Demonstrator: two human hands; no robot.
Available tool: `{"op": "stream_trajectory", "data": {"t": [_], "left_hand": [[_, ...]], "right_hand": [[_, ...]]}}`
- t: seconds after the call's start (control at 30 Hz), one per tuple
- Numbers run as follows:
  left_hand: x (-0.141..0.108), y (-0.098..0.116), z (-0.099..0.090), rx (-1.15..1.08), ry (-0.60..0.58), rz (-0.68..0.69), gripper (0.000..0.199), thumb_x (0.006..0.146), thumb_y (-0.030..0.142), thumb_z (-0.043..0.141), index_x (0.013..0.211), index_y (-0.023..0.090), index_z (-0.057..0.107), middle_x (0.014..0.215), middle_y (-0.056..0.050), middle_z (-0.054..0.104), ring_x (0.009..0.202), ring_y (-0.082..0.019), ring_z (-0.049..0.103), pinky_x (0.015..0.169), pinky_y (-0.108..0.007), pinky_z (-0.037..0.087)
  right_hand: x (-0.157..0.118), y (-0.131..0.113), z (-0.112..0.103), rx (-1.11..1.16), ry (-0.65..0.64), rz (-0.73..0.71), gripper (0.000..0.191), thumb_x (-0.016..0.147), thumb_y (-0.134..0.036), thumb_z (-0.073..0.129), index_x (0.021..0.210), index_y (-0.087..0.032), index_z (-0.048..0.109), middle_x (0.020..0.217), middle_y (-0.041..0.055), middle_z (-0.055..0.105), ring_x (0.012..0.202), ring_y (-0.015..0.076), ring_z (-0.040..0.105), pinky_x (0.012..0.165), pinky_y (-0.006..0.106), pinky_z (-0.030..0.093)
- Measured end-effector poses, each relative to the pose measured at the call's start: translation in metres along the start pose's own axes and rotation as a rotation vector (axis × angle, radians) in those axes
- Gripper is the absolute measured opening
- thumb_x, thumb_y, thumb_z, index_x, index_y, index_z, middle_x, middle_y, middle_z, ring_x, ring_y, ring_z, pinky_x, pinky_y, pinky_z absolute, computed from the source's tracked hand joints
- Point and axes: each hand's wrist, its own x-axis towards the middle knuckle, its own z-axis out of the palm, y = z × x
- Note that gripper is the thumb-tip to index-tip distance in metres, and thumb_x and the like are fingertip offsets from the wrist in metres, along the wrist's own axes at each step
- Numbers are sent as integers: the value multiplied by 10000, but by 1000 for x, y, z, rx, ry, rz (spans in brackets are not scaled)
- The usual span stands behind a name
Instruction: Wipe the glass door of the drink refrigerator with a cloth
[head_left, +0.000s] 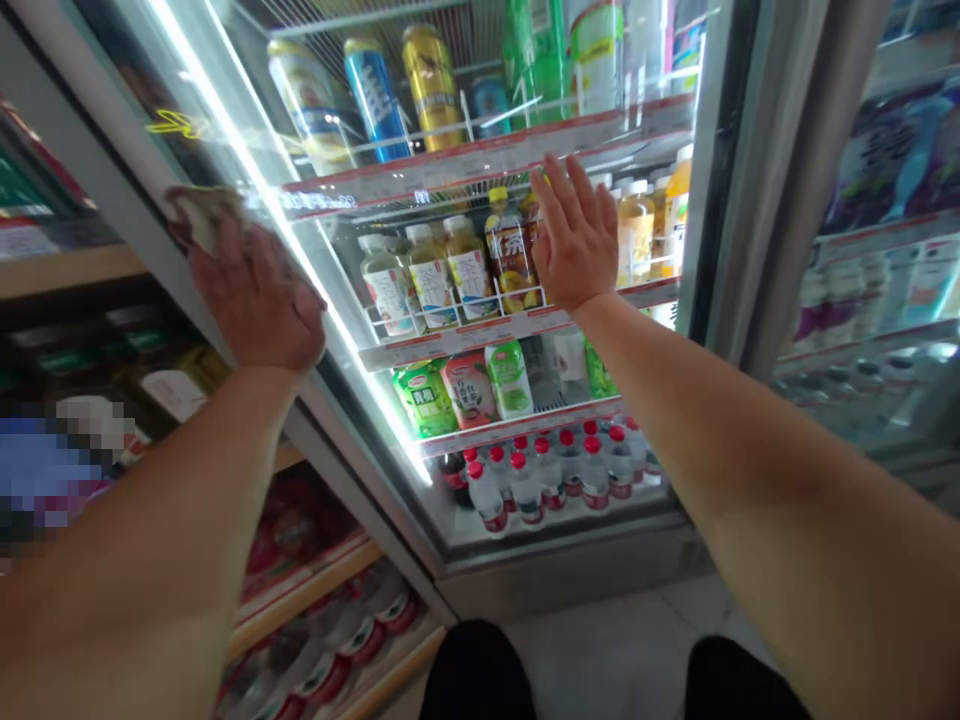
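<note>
Left hand (253, 305) toward 9 o'clock, fingers laid over a cloth (201, 215) at 10, beside the cooler door (371, 498); clenched or merely pressing, cannot tell. Right hand (576, 245) at 1, unoccupied, fingers outstretched. Beyond glass: red-capped bottles (594, 480) at 5, cans (433, 90) at 11.

The cooler (562, 580) is flanked by a shelf rack (67, 275) on the left and a second cooler (885, 232) on the right. Inside, cans (435, 90) are stood on the uppermost visible shelf, drink bottles (471, 275) on the next, drink packs (469, 392) beneath those, and water bottles (550, 480) at the bottom. The left hand (259, 300) is placed at the cooler's left edge, a cloth (196, 212) under its fingers; the right hand (576, 235) is positioned before the drink bottles.
</note>
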Motion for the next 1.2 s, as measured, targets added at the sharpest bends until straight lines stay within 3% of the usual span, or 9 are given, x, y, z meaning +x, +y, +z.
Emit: {"op": "stream_trajectory", "data": {"t": [0.17, 0.33, 0.47, 0.53, 0.7, 0.8, 0.97, 1.07, 1.2], "left_hand": [[18, 19, -2, -20, -121, 235, 760, 936, 440, 482, 1593, 79, 356, 1719, -132, 201, 1606, -303, 73, 1311, -540, 61], [65, 62, 4, -89, -114, 143, 783, 912, 411, 445, 1619, 107, 301, 1735, -72, 151, 1610, -287, 61, 1310, -567, 10], [90, 109, 17, -234, -104, 111, 811, 895, 469, 455, 1631, 180, 276, 1734, 100, 61, 1602, -257, -112, 1315, -558, -90], [95, 135, 22, -295, -90, 129, 780, 909, 470, 439, 1630, 225, 273, 1717, 156, 72, 1602, -233, -101, 1321, -550, -92], [95, 195, 30, -341, -99, 223, 731, 930, 390, 446, 1625, 201, 316, 1715, 82, 167, 1610, -241, -5, 1328, -544, -54], [94, 217, 34, -352, -104, 304, 674, 963, 382, 434, 1616, 231, 357, 1711, 76, 211, 1613, -222, -4, 1346, -482, -23], [104, 213, 33, -355, -108, 423, 663, 960, 431, 455, 1606, 323, 357, 1697, 139, 217, 1609, -175, -38, 1344, -467, -47], [119, 191, 29, -275, -121, 450, 671, 974, 431, 431, 1617, 264, 333, 1711, 107, 191, 1609, -186, -42, 1329, -505, -87], [135, 145, 27, -176, -12, 273, 746, 948, 402, 469, 1641, 224, 257, 1731, 92, 117, 1600, -212, -89, 1307, -509, -152]], "right_hand": [[-1, -1, -2, 0, 0, 7, 667, 945, -226, 383, 1612, -238, 367, 1691, 4, 319, 1593, 231, 217, 1306, 550, 214], [-1, -2, -3, 7, -16, 15, 678, 937, -217, 390, 1615, -227, 359, 1697, 13, 304, 1598, 223, 192, 1311, 535, 202], [0, -1, -1, 6, 0, 13, 670, 932, -217, 391, 1602, -224, 391, 1685, 12, 327, 1590, 232, 225, 1304, 547, 219], [0, -1, -1, 23, 8, 13, 664, 943, -225, 384, 1606, -260, 380, 1684, -4, 330, 1592, 231, 219, 1301, 567, 220], [0, -2, -1, 51, -5, 44, 666, 958, -224, 359, 1622, -266, 340, 1686, 11, 333, 1597, 232, 197, 1305, 565, 208], [1, -2, 3, 35, 7, 52, 629, 975, -220, 329, 1601, -210, 380, 1684, 43, 340, 1594, 228, 206, 1317, 526, 196], [1, 1, 7, -5, 59, 19, 613, 959, -213, 333, 1560, -155, 440, 1670, 58, 365, 1580, 220, 260, 1307, 510, 226], [0, 1, 4, 14, 37, 23, 622, 944, -213, 359, 1560, -173, 435, 1675, 52, 358, 1585, 214, 245, 1311, 505, 215], [-1, 1, 3, 37, 36, 26, 633, 935, -221, 366, 1565, -206, 426, 1676, 36, 357, 1588, 215, 233, 1306, 529, 223]]}}
